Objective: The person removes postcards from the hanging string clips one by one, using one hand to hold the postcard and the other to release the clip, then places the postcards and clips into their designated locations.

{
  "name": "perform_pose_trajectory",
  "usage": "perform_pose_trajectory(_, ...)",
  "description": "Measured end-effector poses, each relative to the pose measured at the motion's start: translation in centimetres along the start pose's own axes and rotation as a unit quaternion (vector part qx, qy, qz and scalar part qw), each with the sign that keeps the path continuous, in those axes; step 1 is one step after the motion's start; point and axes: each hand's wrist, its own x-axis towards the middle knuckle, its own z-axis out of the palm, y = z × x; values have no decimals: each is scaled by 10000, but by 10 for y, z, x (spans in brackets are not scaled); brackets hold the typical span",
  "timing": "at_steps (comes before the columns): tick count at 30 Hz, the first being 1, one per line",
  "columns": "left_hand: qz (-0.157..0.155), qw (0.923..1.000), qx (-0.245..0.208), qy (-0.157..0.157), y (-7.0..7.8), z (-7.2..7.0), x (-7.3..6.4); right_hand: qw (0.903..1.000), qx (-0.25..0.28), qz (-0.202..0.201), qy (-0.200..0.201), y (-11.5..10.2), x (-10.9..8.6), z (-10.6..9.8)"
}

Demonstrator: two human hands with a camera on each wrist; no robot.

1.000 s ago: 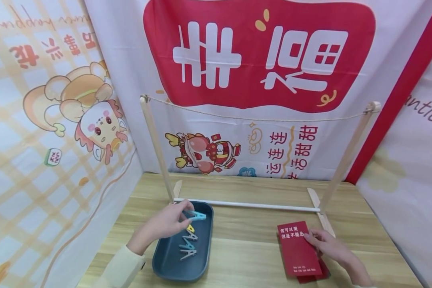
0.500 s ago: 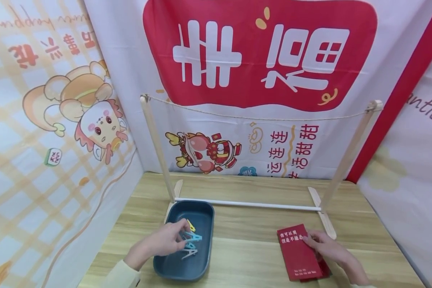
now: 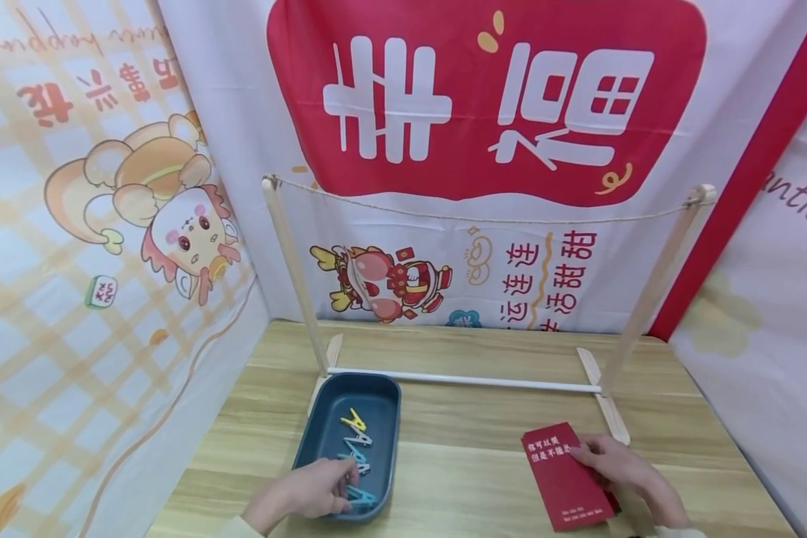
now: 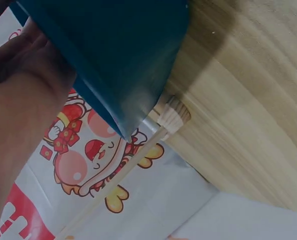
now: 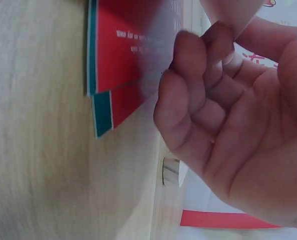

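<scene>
In the head view my left hand (image 3: 319, 486) is inside the near end of the dark blue tray (image 3: 395, 418), pinching a light blue clothespin (image 3: 361, 496) close over its floor. Beyond it a row of several clothespins lies in the tray, with a yellow clothespin (image 3: 354, 418) farthest. The left wrist view shows the tray's outer wall (image 4: 123, 55) hiding my fingertips. My right hand (image 3: 622, 467) holds a red card (image 3: 565, 478) with white lettering by its right edge, thumb on top. Red cards with teal edges (image 5: 102, 115) lie overlapping in the right wrist view.
Behind the tray stands a wooden frame with a left post (image 3: 296, 284) and a right post (image 3: 655, 291). A sagging string (image 3: 471, 218) joins their tops, and a white rod (image 3: 464, 379) runs low between them. Printed cloths (image 3: 390, 202) hang around the wooden table (image 3: 457, 456).
My left hand has brought the light blue clothespin from the tray's far end to its near end. My right hand and the red card have shifted slightly nearer, and the card has turned a little.
</scene>
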Motion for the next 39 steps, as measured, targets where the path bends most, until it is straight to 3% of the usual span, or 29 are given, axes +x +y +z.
perform_pose_trajectory(4,-158,9992,365,52,-4,2,1,9982,-440,76,401,0,2,3)
perform_pose_trajectory(11,-821,9940,696,170,-9,7,5,9932,-734,49,902,2,0,9)
perform_pose_trajectory(18,-777,9900,1045,534,-10,9,9,9845,-1212,91,1266,-1,0,11)
perform_pose_trajectory(21,-621,9924,810,689,-9,7,10,9804,-1373,321,1379,0,1,13)
perform_pose_trajectory(24,-321,9919,576,1083,-10,3,11,9731,-1574,648,1550,-1,3,15)
perform_pose_trajectory(31,67,9788,241,2031,-8,-13,17,9537,-2193,1158,1702,-13,7,15)
perform_pose_trajectory(34,100,9713,153,2373,-3,-22,21,9502,-2242,1351,1692,-19,9,13)
perform_pose_trajectory(39,41,9625,81,2711,15,-44,33,9461,-2417,970,1926,-33,16,9)
